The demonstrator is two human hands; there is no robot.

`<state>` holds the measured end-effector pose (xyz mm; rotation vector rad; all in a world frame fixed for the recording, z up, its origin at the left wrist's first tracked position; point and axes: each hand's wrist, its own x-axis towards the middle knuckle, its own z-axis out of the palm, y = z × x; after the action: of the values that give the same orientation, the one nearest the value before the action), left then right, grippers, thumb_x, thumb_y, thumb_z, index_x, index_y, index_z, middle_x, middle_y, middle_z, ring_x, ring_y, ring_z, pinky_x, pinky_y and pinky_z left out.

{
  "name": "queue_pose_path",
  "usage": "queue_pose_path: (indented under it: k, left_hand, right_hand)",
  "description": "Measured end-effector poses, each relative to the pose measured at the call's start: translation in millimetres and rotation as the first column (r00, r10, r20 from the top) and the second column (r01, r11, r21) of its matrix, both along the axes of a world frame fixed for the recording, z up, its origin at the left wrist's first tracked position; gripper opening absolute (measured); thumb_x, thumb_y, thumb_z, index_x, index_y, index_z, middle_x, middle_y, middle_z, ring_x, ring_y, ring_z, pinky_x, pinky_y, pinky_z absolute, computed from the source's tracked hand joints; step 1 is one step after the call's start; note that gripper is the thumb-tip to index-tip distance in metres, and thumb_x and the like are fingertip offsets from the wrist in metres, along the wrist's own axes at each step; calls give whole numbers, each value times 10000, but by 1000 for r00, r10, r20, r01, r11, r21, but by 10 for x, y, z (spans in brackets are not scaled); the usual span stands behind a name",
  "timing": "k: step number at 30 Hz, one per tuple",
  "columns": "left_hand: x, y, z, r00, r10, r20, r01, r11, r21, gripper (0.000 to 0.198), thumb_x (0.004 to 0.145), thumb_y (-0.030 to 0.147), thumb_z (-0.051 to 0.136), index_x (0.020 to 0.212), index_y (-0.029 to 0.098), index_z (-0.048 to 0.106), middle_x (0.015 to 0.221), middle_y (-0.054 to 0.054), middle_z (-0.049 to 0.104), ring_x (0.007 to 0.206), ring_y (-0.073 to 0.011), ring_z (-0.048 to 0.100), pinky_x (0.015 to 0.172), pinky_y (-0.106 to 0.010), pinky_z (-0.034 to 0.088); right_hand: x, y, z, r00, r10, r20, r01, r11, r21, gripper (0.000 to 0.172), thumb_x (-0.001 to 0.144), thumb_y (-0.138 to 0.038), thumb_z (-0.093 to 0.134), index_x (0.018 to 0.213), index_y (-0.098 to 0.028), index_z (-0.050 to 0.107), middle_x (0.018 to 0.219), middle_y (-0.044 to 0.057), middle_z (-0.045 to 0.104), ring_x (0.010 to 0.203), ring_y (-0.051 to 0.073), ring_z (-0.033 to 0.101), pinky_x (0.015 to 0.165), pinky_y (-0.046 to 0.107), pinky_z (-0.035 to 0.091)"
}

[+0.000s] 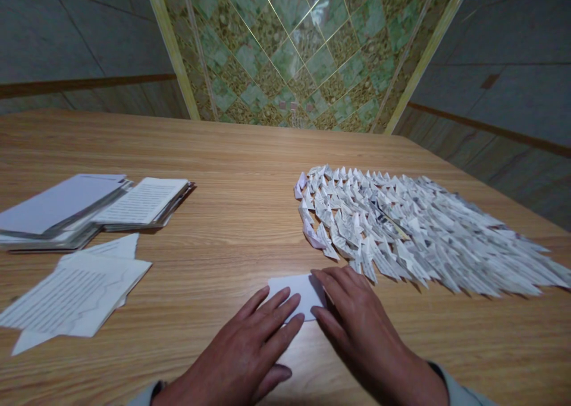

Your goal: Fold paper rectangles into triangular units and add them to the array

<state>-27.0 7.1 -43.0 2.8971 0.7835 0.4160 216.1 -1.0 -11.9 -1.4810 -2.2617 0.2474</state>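
Observation:
A small white paper rectangle lies flat on the wooden table, just in front of me. My left hand rests with its fingertips on the paper's lower edge. My right hand lies over its right end, hiding that corner. Both hands are flat, with the fingers apart, and neither grips anything. Up and to the right of my right hand spreads a dense mass of small folded pieces of printed paper, laid in overlapping rows. Its nearest points lie just past my right fingertips.
Stacks of cut printed pages and blank-topped sheets lie at the table's left. Loose printed sheets lie nearer me on that side. Beyond the table's far edge stands a green patterned marble wall panel between grey tiled walls.

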Motion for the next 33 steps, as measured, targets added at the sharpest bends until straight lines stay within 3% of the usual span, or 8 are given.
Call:
queue_pose_path:
  k: [4,10,15,22,27,33]
  left_hand:
    - [-18,-25,-86,1000,9,-20,-9,1000,1,722,856,246,771,1496,232,437,1569,-150,456,1421,-358,461,1121,-556,456]
    - [13,-20,-110,999,9,-38,-7,999,44,706,808,228,796,1442,195,486,1520,-181,507,1348,-382,543,1046,-529,538]
    - [13,-16,-121,1000,9,8,-9,1000,7,716,828,206,764,1471,204,448,1543,-175,483,1395,-373,490,1072,-529,514]
    - [0,-32,-213,999,18,47,-17,999,-28,787,810,209,794,1502,214,418,1562,-186,455,1424,-394,442,1081,-551,500]
    - [3,-35,-206,999,21,32,-20,999,-27,753,849,195,745,1515,230,395,1575,-176,439,1440,-380,421,1098,-547,479]
    - [-7,-22,-113,1000,22,-22,-23,999,-35,806,841,237,771,1542,242,374,1570,-170,448,1427,-388,443,1103,-563,468]
  right_hand:
    - [14,0,-48,996,-90,-8,90,996,2,433,890,-133,647,1313,-130,556,1098,138,670,985,307,602,874,497,509]
    - [-24,24,-151,992,-52,-116,54,999,8,434,895,-107,618,1322,-152,554,1128,122,700,1003,277,638,892,451,515]
    - [-55,90,-213,996,-52,-76,56,997,56,343,918,-102,582,1255,-156,611,1063,107,739,915,264,668,822,420,509]
    - [-78,119,-214,997,-81,-1,81,995,58,353,905,-102,598,1251,-169,621,1028,102,735,880,273,661,798,420,482]
    - [-126,84,-169,994,-90,61,85,994,72,478,888,-104,624,1356,-152,538,1039,117,686,920,291,620,803,438,495]
    - [-207,-10,-158,989,-84,124,68,990,126,699,840,-132,719,1474,-171,428,1239,160,615,1084,334,561,931,514,466]
